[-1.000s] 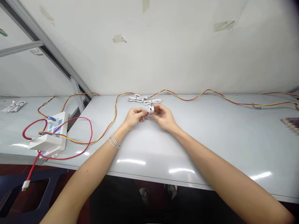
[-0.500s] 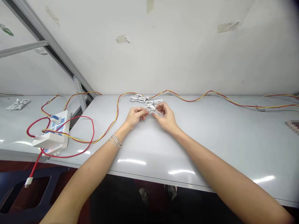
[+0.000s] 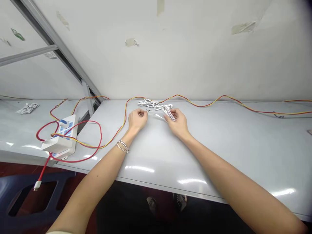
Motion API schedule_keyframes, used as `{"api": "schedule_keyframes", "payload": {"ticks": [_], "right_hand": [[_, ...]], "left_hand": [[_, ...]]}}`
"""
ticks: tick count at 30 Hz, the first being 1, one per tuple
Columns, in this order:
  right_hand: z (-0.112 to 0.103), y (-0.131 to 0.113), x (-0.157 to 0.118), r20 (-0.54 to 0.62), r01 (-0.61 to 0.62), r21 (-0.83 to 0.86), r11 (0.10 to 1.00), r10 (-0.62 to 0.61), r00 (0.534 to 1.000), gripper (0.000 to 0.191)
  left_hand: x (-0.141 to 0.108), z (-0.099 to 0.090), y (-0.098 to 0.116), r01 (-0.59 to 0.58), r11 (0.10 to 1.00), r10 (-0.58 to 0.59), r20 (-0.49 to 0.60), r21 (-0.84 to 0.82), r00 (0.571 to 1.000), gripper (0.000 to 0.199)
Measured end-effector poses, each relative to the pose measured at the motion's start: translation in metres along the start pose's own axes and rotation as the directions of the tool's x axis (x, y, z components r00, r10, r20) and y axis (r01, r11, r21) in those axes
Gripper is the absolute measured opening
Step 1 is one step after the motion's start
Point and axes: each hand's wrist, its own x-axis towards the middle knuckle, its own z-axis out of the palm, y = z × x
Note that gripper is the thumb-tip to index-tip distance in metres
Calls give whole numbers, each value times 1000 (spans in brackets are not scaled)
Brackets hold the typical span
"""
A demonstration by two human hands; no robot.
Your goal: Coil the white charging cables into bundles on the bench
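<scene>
The right hand (image 3: 177, 123) grips a coiled white cable (image 3: 168, 113) — the left hand (image 3: 137, 119) sits empty nearby.

Bright, even light from overhead leaves only soft shadows. Long white glare streaks shine on the glossy pale-grey tabletop (image 3: 234, 152), wide-angle distortion bends the edges, and the top-right corner darkens.

Left forearm (image 3: 97, 175) and right forearm (image 3: 231, 178) extend from the near side, angled inward toward the far centre. Left hand (image 3: 137, 119) sits palm down, fingers loosely curled and empty. Right hand (image 3: 177, 123) is turned inward, fingers closed in a grip; the hands are near each other, not touching.
</scene>
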Motion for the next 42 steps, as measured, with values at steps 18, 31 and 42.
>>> {"api": "schedule_keyframes", "payload": {"ticks": [18, 31, 42], "right_hand": [[6, 1, -1, -84, 56, 371, 927, -27, 996, 40], [6, 1, -4, 163, 41, 316, 948, -97, 982, 39], [7, -3, -6, 246, 1, 311, 950, -82, 966, 39]], "left_hand": [[-18, 5, 10, -23, 951, 152, 402, -308, 903, 46], [-23, 11, 16, 210, 770, 135, 474, -603, 870, 46], [-21, 10, 19, 129, 744, 118, 320, -655, 940, 17]]}}
